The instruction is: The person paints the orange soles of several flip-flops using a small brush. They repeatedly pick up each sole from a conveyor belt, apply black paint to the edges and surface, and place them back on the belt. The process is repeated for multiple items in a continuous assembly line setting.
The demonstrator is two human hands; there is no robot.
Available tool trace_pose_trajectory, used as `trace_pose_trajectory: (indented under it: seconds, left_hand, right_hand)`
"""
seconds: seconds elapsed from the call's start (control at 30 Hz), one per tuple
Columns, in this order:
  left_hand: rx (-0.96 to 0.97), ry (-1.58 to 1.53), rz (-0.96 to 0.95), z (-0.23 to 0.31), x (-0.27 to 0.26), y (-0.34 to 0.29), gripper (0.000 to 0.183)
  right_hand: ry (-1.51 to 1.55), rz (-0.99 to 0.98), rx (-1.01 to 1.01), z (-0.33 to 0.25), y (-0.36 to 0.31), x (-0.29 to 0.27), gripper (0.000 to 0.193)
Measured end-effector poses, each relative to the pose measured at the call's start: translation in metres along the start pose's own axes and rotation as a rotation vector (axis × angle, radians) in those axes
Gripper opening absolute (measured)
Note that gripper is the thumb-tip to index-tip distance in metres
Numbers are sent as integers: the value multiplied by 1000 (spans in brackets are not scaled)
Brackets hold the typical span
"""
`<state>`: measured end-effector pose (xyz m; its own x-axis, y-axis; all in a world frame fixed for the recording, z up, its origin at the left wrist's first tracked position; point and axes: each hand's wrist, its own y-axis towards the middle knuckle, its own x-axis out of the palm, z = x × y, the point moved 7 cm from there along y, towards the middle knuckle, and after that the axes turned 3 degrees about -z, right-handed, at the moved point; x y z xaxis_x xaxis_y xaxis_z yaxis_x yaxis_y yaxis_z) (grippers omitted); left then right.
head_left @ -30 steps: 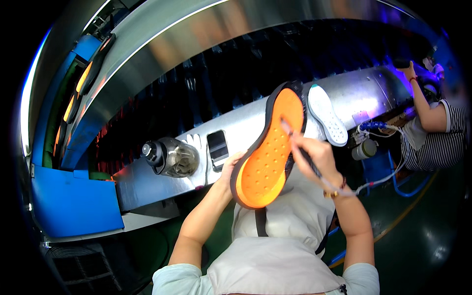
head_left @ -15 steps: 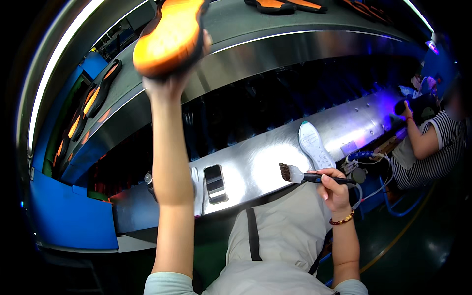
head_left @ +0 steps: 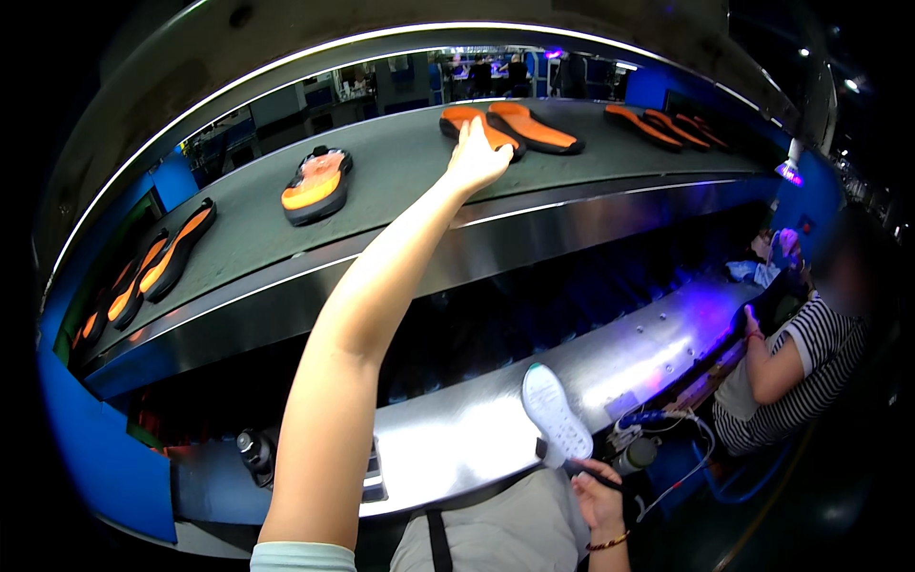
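My left hand (head_left: 479, 162) reaches across the conveyor belt, over the near end of an orange and black shoe sole (head_left: 459, 115). Its fingers and thumb are apart and appear to touch the sole; no firm grip shows. A similar sole (head_left: 534, 132) lies just to the right. Nearer and to the left is another sole (head_left: 317, 191), shiny on top. Low in front of me, my right hand (head_left: 599, 496) is closed round the dark handle of a flat brush (head_left: 593, 473), bristles pointing left. Beside the brush, a white insole-shaped piece (head_left: 556, 412) lies on the metal shelf.
Several more soles rest on the green-grey belt (head_left: 391, 176) at far left and far right. On the metal shelf (head_left: 457, 429) stand a dark bottle (head_left: 255, 456) and a phone (head_left: 375, 477) partly behind my arm. A co-worker in stripes (head_left: 796, 372) sits at right, near cables (head_left: 701, 424).
My left hand has let go of the orange sole it held up and moved right to another sole. The view has shifted, showing more belt. The brush stays in my right hand.
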<state>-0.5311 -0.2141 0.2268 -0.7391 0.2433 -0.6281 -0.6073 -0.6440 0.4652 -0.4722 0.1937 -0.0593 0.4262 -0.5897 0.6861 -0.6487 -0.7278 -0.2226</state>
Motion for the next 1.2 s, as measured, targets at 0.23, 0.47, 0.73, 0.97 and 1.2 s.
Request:
trace_pose_trajectory:
  seconds: [0.23, 0.47, 0.73, 0.97, 1.2]
  left_hand:
    - [146, 622, 106, 13, -4, 4, 25]
    - [628, 161, 431, 92, -55, -84, 25]
    - [-357, -1743, -162, 17, -10, -206, 32]
    - [-141, -2129, -198, -26, -6, -335, 73]
    - [-595, -1742, -287, -53, 50, -393, 80]
  right_hand:
    - [41, 66, 45, 7, -8, -10, 18]
    - [30, 130, -64, -10, 1, -19, 17]
    - [-29, 120, -147, -41, 8, 0, 15]
    - [-99, -20, -282, -78, -4, 25, 15]
    - [-339, -313, -116, -43, -1, 108, 16]
